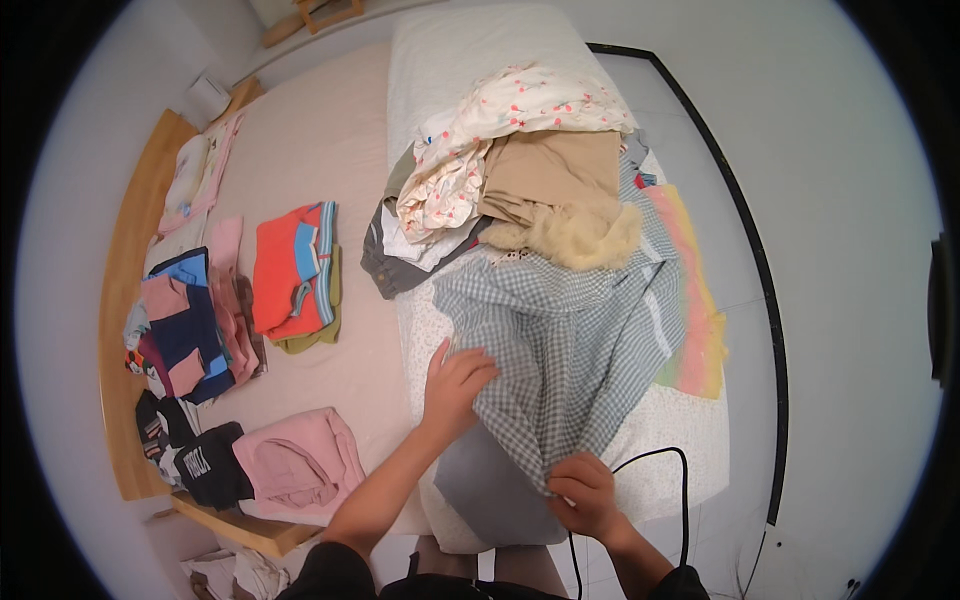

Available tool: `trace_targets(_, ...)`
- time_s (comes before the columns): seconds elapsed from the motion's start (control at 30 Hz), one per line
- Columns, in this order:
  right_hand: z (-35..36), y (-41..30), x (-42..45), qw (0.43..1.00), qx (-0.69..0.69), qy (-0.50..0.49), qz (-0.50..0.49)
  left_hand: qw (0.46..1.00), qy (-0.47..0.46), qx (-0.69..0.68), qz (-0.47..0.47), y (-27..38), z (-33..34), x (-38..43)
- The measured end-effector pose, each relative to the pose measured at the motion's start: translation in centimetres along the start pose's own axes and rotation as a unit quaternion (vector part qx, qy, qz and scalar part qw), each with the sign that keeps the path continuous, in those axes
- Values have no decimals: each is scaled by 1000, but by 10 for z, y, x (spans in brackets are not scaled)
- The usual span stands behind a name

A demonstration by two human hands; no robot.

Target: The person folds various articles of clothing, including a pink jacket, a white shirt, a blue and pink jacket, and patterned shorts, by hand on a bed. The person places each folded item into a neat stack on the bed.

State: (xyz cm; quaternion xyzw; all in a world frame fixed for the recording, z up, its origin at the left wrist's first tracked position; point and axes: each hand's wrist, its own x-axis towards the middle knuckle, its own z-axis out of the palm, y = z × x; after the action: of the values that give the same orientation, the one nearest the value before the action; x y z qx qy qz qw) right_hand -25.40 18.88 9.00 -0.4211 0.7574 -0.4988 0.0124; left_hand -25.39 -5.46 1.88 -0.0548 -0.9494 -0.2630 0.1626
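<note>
A grey-and-white gingham cloth (570, 337) lies rumpled across the near part of the bed. My right hand (583, 491) pinches its lower tip. Over its left edge rests my left hand (457, 386), fingers apart; whether it grips any fabric cannot be told. Under the cloth and between my hands shows a plain grey piece (495, 480). Beyond lie a fluffy cream garment (585, 236), folded tan fabric (555, 169) and a white cloth with red prints (540, 97). Dark grey trousers (390, 266) stick out at the pile's left.
A folded red garment (281, 270) lies left on the pink sheet (330, 135). Stacks of clothes line the wooden headboard (135, 300), with a folded pink garment (300, 465) nearer me. A pastel ruffled cloth (694, 300) hangs at the right edge. A black cable (684, 495) loops beside my right arm.
</note>
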Motion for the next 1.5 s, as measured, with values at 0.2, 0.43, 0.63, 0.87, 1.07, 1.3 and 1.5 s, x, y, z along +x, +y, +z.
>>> trace_targets(0.2,-3,-56,-22,998,-37,40,-22,986,162,-16,-39,26,-57,-55)
trace_targets(0.43,-37,-192,2,936,85,341,17,922,281,-221,-148,55,-244,-91)
trace_targets(0.63,-42,-288,22,914,216,344,1,993,14,-100,67,147,-285,-132)
trace_targets(0.87,-56,-429,24,912,146,342,-174,932,27,-361,17,241,-191,-189)
trace_targets(1.07,-110,-440,6,906,71,392,-142,900,21,-436,6,219,-279,-156)
trace_targets(1.3,-180,-351,-10,865,-399,304,31,861,-100,-496,-54,248,-439,-105)
trace_targets(1.5,-82,-400,-7,976,-148,-59,-145,902,-192,-387,8,311,-440,-65)
